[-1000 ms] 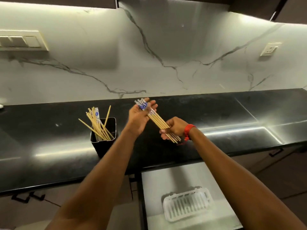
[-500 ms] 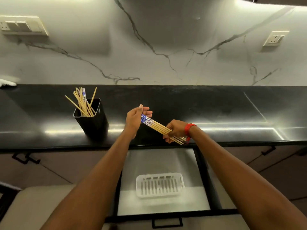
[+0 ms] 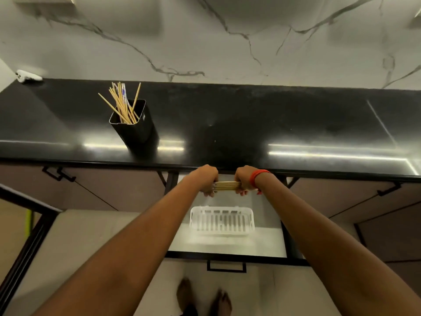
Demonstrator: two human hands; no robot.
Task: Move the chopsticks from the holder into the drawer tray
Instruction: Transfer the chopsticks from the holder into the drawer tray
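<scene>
I hold a bundle of wooden chopsticks level, my left hand closed on its left end and my right hand closed on its right end. A red band circles my right wrist. The bundle hangs over the back of the open drawer, just below the counter edge. A white slotted tray lies in the drawer, in front of and below the bundle. On the counter to the left stands the black holder with several more chopsticks sticking out of it.
The black countertop runs across the view under a marble wall. Shut cabinet fronts with black handles flank the drawer. A small white object lies at the counter's far left. My bare feet stand below the drawer front.
Both hands have brought the chopstick bundle down from above the counter to over the open drawer and turned it level. My view has tilted further down.
</scene>
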